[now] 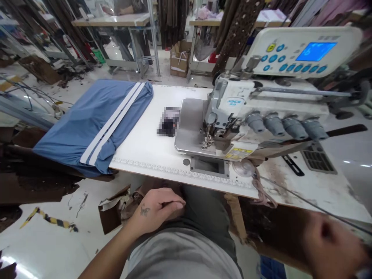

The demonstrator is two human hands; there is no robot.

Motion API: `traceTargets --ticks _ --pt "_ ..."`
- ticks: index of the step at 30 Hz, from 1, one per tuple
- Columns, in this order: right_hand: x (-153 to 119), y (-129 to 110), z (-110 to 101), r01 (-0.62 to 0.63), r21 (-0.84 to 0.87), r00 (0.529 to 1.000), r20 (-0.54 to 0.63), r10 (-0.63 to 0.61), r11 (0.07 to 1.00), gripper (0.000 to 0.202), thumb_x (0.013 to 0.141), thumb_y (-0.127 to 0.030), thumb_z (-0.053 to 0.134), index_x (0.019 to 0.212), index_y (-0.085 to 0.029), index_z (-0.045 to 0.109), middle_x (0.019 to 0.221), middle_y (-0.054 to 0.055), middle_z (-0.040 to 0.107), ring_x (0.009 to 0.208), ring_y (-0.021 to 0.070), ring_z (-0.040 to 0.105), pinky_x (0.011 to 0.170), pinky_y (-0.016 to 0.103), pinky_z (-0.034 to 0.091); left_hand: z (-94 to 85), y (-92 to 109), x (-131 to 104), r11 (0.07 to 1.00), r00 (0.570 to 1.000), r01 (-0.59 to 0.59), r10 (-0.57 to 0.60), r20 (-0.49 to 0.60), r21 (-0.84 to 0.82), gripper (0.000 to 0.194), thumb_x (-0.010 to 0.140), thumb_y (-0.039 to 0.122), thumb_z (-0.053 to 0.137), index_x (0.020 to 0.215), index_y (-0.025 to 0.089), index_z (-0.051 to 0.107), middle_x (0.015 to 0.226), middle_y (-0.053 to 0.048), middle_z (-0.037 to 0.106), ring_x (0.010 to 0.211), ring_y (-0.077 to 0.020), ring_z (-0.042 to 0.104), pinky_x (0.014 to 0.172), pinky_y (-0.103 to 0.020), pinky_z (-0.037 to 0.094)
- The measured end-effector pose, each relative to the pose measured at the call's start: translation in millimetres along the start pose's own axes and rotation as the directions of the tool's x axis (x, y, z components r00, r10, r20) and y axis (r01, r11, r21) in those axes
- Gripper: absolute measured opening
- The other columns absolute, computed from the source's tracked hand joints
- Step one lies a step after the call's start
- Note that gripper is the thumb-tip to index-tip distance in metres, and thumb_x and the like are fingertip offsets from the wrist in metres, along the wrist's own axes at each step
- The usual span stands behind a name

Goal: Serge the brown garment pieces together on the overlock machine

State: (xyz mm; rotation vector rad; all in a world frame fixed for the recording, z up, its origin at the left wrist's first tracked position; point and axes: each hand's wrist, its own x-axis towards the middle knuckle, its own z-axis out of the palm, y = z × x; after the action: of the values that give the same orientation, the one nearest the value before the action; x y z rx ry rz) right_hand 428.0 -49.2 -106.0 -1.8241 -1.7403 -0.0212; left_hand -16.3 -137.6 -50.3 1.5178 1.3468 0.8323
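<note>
A white sewing machine [232, 100] stands on the right half of a white worktable [145, 143], its blue screen [316, 51] lit above the thread dials. Blue cloth [90, 112] with two white stripes lies across the table's left end, well apart from the machine and partly over the edge. Below the front edge, the worker's left hand [162, 203] rests on the lap, fingers curled under; whether they pinch anything cannot be told. The right hand [331, 240], blurred near the table's right front edge, appears bent, its grip too unclear to tell. A pinkish cord [263, 192] hangs over the front edge between the two hands. Black-and-yellow tape [48, 220] lies on the floor at left; a cardboard box [178, 58] sits beyond the table.
</note>
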Motion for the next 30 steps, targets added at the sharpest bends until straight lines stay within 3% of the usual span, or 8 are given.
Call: traceTargets --ticks 3,8,10,13,15,17,22,30 --pt "-41.3 -65.8 17.4 0.269 0.412 0.889 0.242 -0.389 0.871 0.024 0.095 -0.051 0.071 0.095 -0.028 0.078 0.09 0.011 0.078 0.082 0.0336 0.075 0.079 0.047 0.056 11.8 11.5 3.0 0.998 0.991 -0.056 0.051 0.121 0.037 0.023 0.106 0.031 0.061 0.11 0.024 0.082 0.1 -0.003 0.08 0.092 -0.0161 0.073 0.083 -0.024 0.053" --pt "-13.6 -194.9 48.2 0.148 0.824 0.135 0.531 -0.837 0.547 0.03 0.1 -0.048 0.068 0.093 -0.021 0.08 0.092 0.008 0.08 0.083 0.0242 0.074 0.075 0.032 0.056 -29.6 52.3 38.4 0.958 0.985 -0.172 0.175 0.005 0.231 0.023 0.105 0.034 0.062 0.106 0.026 0.083 0.098 0.0 0.082 0.091 -0.0163 0.075 0.082 -0.025 0.055" --pt "13.5 -216.5 49.9 0.001 0.839 0.05 0.544 -0.837 0.545 0.034 0.1 -0.049 0.068 0.085 -0.02 0.078 0.082 0.003 0.077 0.073 0.02 0.071 0.067 0.027 0.052 -67.6 65.8 57.9 0.933 0.95 -0.123 0.209 -0.231 0.338 0.018 0.101 0.037 0.069 0.103 0.027 0.084 0.101 0.001 0.083 0.094 -0.018 0.077 0.087 -0.027 0.057" --pt "39.8 -225.6 52.1 -0.232 0.796 0.408 0.602 -0.687 0.559 0.039 0.095 -0.054 0.071 0.081 -0.018 0.076 0.076 0.001 0.074 0.068 0.0182 0.066 0.063 0.026 0.05 -102.6 69.8 81.8 0.798 0.771 -0.103 0.441 -0.459 0.594 0.02 0.103 0.032 0.065 0.115 0.027 0.081 0.116 0.001 0.082 0.113 -0.0212 0.075 0.105 -0.034 0.056" --pt "42.8 -228.7 60.6 -0.298 0.793 0.701 0.56 -0.441 0.531 0.04 0.091 -0.055 0.073 0.079 -0.017 0.074 0.074 0.002 0.073 0.067 0.0193 0.064 0.062 0.028 0.05 -95.5 59.8 90.1 0.655 0.73 -0.243 0.609 -0.31 0.715 0.028 0.106 0.026 0.057 0.127 0.027 0.075 0.13 -0.001 0.077 0.126 -0.021 0.07 0.115 -0.038 0.052" --pt "37.4 -232.0 74.9 -0.278 0.81 0.846 0.461 -0.267 0.516 0.039 0.09 -0.053 0.073 0.078 -0.017 0.074 0.074 0.004 0.073 0.069 0.0207 0.063 0.064 0.03 0.052 -69.7 44.8 95.2 0.574 0.77 -0.411 0.635 -0.068 0.708 0.036 0.106 0.027 0.057 0.14 0.025 0.067 0.144 -0.003 0.07 0.139 -0.0226 0.062 0.123 -0.042 0.047" --pt "20.5 -228.2 105.2 -0.225 0.846 0.885 0.385 -0.262 0.483 0.037 0.098 -0.047 0.066 0.078 -0.018 0.074 0.074 0.003 0.071 0.072 0.0216 0.065 0.066 0.03 0.054 -24.0 26.6 123.5 0.694 0.82 -0.257 0.524 -0.228 0.673 0.05 0.106 0.033 0.058 0.155 0.026 0.053 0.161 -0.008 0.054 0.157 -0.0281 0.041 0.131 -0.055 0.033" --pt "18.0 -208.7 80.8 0.185 0.798 0.965 -0.036 -0.261 0.573 0.009 0.092 -0.021 0.075 0.101 -0.024 0.075 0.084 0.001 0.07 0.069 0.0156 0.065 0.066 0.024 0.055 -70.0 44.7 135.7 0.907 0.811 -0.382 0.42 -0.408 0.176 0.007 0.103 0.02 0.06 0.102 0.025 0.065 0.132 -0.006 0.075 0.139 -0.0249 0.06 0.125 -0.053 0.038"
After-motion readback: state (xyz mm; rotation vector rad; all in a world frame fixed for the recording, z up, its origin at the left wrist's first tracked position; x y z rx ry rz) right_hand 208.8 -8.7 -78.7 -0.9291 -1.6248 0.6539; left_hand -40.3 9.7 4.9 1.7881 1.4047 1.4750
